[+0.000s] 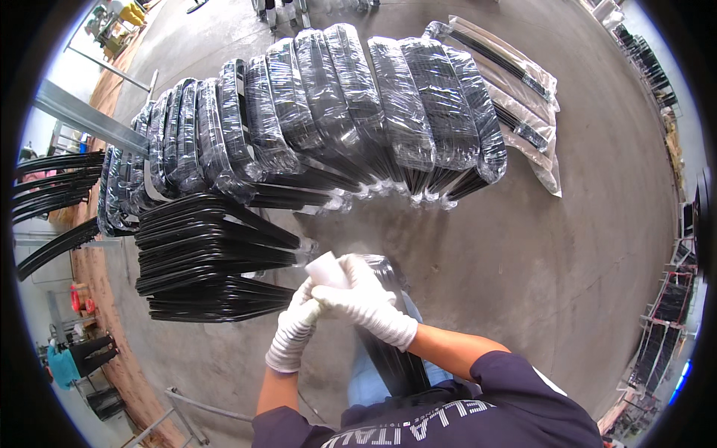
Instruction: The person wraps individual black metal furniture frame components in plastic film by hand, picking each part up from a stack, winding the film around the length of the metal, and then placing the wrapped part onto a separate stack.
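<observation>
Both my hands wear white knit gloves and close around a small whitish roll of stretch film (327,270). My left hand (297,321) wraps the roll's lower left side. My right hand (364,295) grips it from the right, thumb laid across its lower end. Directly beneath my right hand, a bundle of black metal tubes (394,366) stands between my legs. Its top end (381,263) has clear film on it. Left of my hands lies a stack of bent black tubular frames (205,254), with film around the narrow ends.
A long curved row of film-wrapped black frames (321,97) lies on the concrete floor (538,299) ahead. Flat plastic-sleeved packages (515,104) are at its right end. A grey metal post (89,116) juts in from the left, near hanging black tubes (56,187). Loaded racks (665,313) line the far right.
</observation>
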Tool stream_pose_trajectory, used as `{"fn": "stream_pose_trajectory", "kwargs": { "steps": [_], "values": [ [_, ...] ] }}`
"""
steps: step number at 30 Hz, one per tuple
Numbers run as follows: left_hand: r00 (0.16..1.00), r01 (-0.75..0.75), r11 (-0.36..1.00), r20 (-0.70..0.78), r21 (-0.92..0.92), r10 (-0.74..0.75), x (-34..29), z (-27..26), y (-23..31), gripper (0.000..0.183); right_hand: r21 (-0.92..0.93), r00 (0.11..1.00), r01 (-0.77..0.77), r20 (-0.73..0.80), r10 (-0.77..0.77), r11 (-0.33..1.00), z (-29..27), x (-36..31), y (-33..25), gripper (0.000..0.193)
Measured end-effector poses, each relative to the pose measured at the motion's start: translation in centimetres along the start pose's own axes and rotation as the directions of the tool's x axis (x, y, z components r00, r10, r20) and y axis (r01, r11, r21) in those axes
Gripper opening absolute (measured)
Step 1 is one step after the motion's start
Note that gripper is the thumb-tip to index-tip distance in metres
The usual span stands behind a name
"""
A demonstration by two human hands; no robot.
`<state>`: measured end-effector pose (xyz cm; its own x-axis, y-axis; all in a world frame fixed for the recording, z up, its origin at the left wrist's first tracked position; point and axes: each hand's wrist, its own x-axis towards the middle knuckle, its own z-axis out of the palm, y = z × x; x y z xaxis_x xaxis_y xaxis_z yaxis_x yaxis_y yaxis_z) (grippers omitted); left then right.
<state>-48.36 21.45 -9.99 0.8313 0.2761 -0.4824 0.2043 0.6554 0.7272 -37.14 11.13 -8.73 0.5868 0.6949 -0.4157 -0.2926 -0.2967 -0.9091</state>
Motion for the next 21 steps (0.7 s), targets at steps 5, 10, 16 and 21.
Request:
{"fn": "stream_pose_trajectory", "kwargs": {
  "steps": [5, 10, 16, 21],
  "values": [
    [0.996, 0.074, 0.897, 0.007, 0.435, -0.085, 2.9, 5.3, 4.0, 0.018, -0.034, 0.987, -0.141, -0.077, 0.138, 0.989, -6.5, -0.4, -3.7, 0.064],
    [0.897, -0.369, 0.303, 0.422, 0.879, -0.131, 12.2, 5.2, 0.9, 0.019, 0.313, 0.956, -0.177, 0.279, 0.087, 0.933, -9.4, -1.3, -6.7, 0.048],
    [0.715, 0.211, 0.770, 0.442, 0.603, -0.542, 15.0, 5.2, -1.2, 0.042, 0.377, 0.930, -0.366, 0.118, 0.348, 0.851, -14.5, -2.2, -4.2, 0.038],
    [0.825, 0.041, 0.765, 0.410, 0.643, -0.389, 15.0, 2.7, -3.7, 0.046, 0.457, 0.801, -0.568, 0.115, 0.588, 0.685, -16.9, -3.6, 6.1, 0.028]
  ]
}}
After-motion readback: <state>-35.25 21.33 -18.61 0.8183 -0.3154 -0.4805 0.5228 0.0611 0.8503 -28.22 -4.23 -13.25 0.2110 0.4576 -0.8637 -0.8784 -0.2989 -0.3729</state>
